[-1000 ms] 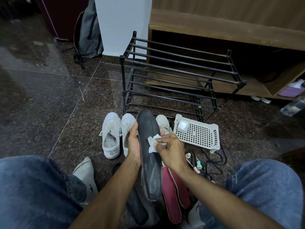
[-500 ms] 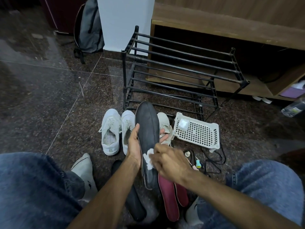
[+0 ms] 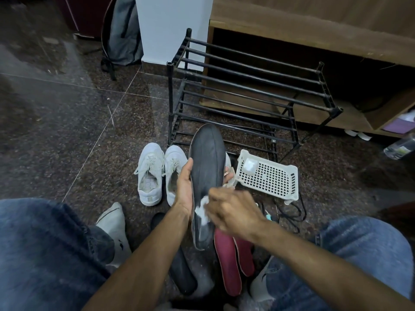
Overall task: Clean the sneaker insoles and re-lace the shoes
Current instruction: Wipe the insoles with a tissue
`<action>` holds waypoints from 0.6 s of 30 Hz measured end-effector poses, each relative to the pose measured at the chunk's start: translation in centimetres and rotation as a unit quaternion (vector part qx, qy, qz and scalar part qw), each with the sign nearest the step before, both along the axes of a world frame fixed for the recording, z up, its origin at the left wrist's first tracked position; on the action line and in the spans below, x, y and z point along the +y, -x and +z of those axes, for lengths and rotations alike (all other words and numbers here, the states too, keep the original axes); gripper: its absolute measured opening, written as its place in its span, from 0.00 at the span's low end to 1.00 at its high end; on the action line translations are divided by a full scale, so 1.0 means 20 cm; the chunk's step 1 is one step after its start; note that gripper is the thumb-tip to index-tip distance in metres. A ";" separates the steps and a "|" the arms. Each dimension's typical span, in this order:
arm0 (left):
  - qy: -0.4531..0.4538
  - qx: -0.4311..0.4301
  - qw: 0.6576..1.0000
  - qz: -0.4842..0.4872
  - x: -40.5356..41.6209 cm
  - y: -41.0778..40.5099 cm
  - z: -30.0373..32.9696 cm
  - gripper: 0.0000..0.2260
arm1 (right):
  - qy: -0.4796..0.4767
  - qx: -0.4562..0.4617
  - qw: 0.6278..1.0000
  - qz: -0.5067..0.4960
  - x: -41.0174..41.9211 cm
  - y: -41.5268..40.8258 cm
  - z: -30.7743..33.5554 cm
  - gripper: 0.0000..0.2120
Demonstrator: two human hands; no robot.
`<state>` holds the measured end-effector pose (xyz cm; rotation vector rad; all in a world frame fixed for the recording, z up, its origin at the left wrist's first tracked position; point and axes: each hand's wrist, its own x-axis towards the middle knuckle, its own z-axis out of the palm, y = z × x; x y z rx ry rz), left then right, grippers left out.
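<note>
Currently in hand: dark insole (image 3: 207,167), held upright-tilted above the floor, toe end away from the body, heel end low between the knees. Gripped along its left edge by left hand (image 3: 184,189), thumb up the near face, fingertips (image 3: 228,171) wrapping round the far edge; probably so held to brace the face against rubbing. Right hand (image 3: 231,211) pinching a small white wipe (image 3: 202,208), pressed to the lower half of the insole; blurred, likely mid-stroke. Cleaning judged under way, lacing not yet begun.

Directly below, on the floor: second dark insole (image 3: 183,269), and a pair of maroon insoles (image 3: 226,259) lying side by side, touching; apparently queued or set aside, which of the two cannot be told.

Just beyond the hands: pair of white sneakers (image 3: 150,173), toes away, laces loose, insides bare. A further pale shoe mostly hidden behind the held insole.

To the right: white perforated basket (image 3: 269,176) holding a small white packet (image 3: 249,163). Dark cord (image 3: 292,209) and small items beside it, too small to name.

Surroundings: dark speckled stone floor (image 3: 67,131) with pale joints. Black metal shoe rack (image 3: 247,86), shelves bare, against a wooden cabinet (image 3: 314,34). Grey backpack (image 3: 121,34) leaning by a white pillar (image 3: 170,23). Plastic bottle (image 3: 399,149) at far right. Blue jeans and grey socks framing the near edge.
</note>
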<state>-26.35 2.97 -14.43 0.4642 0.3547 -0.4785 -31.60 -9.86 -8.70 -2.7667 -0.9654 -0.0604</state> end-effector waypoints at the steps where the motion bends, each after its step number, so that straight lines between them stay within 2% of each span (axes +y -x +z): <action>1: -0.017 -0.010 1.000 0.016 -0.01 0.00 0.01 0.27 | 0.004 -0.018 0.999 -0.034 0.00 -0.07 0.01 0.11; 3: -0.065 -0.042 0.997 0.013 -0.04 0.02 0.03 0.25 | 0.018 -0.045 0.990 -0.130 0.00 -0.24 0.07 0.08; 5: -0.051 -0.062 0.997 -0.010 -0.04 0.03 0.06 0.26 | 0.020 -0.039 0.985 -0.167 0.01 -0.34 0.09 0.10; 8: -0.021 -0.043 0.999 0.021 0.02 0.00 0.06 0.25 | -0.036 -0.024 0.996 -0.078 0.08 -0.22 0.06 0.08; 10: 0.026 -0.030 0.999 0.004 0.05 -0.02 0.05 0.29 | -0.068 0.014 0.998 0.008 0.09 -0.05 0.04 0.08; 13: 0.046 -0.019 0.999 -0.021 0.05 0.00 0.05 0.33 | -0.059 0.012 0.996 0.060 0.08 0.05 0.05 0.11; 15: 0.044 -0.034 0.998 -0.027 0.05 -0.01 0.06 0.30 | -0.052 -0.028 0.998 0.026 0.07 -0.02 0.05 0.10; 18: 0.002 -0.046 0.999 0.021 0.03 -0.03 0.07 0.25 | -0.069 -0.049 0.991 -0.106 0.08 -0.19 0.08 0.07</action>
